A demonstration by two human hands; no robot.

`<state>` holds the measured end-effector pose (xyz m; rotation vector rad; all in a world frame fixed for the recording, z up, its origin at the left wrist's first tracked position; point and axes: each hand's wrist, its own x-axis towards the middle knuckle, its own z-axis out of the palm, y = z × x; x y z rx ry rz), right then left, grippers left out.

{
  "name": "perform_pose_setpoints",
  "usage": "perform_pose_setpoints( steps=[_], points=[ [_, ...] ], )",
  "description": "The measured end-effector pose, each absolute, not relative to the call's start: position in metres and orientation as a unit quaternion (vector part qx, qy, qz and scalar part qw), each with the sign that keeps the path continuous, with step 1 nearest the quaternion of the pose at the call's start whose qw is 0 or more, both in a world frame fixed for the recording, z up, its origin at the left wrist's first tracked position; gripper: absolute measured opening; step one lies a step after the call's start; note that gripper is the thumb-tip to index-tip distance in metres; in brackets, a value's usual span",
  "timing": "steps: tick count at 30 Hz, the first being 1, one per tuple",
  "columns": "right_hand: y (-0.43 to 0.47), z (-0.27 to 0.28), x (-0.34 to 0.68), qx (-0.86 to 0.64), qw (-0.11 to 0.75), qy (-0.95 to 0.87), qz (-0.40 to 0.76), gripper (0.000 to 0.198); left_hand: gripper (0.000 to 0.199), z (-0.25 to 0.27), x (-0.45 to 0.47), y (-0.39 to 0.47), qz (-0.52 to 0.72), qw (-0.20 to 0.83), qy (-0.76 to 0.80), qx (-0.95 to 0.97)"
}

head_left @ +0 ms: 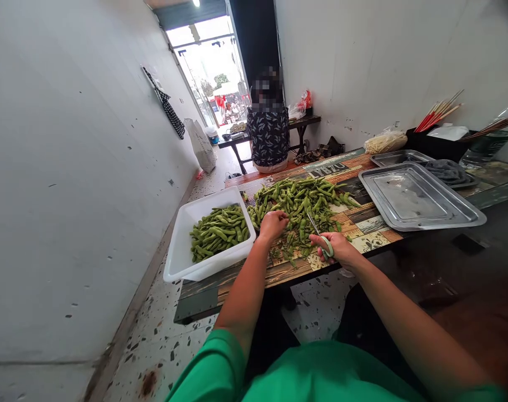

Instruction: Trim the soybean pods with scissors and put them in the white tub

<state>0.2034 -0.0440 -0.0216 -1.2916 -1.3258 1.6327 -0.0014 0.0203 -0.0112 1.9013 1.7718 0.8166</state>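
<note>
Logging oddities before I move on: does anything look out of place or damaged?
The tub appears to jut past the table's left end, so looks poorly seated. A brown stain stands out against the speckled floor, lower left; dark marks scar the pale left wall.

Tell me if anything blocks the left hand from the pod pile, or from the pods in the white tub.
Nothing visible stands between the left hand and the pod pile; it is at the pile's near left edge. Toward the pods in the white tub, the tub's right wall stands between.

Heaped green pods, pale-handled scissors angled toward them
</note>
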Motion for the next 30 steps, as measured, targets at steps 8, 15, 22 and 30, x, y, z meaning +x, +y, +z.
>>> perform_pose_setpoints(
  steps=[8, 15, 22, 30],
  points=[
    [-0.043, -0.017, 0.203, -0.494, 0.277, -0.580, 0.586, 0.043, 0.028, -0.003, 0.016, 0.008, 0.403, 0.544, 0.505, 0.535],
    [-0.044, -0.015, 0.200, -0.496, 0.272, -0.582, 0.584, 0.044, 0.029, 0.000, 0.019, 0.005, 0.369, 0.636, 0.451, 0.506],
    [-0.046, -0.017, 0.196, -0.504, 0.319, -0.602, 0.532, 0.046, 0.029, -0.003, 0.025, 0.005, 0.403, 0.646, 0.446, 0.470],
    [-0.044, -0.019, 0.198, -0.514, 0.341, -0.561, 0.552, 0.046, 0.028, -0.004, 0.024, 0.009, 0.473, 0.639, 0.444, 0.413]
  ],
)
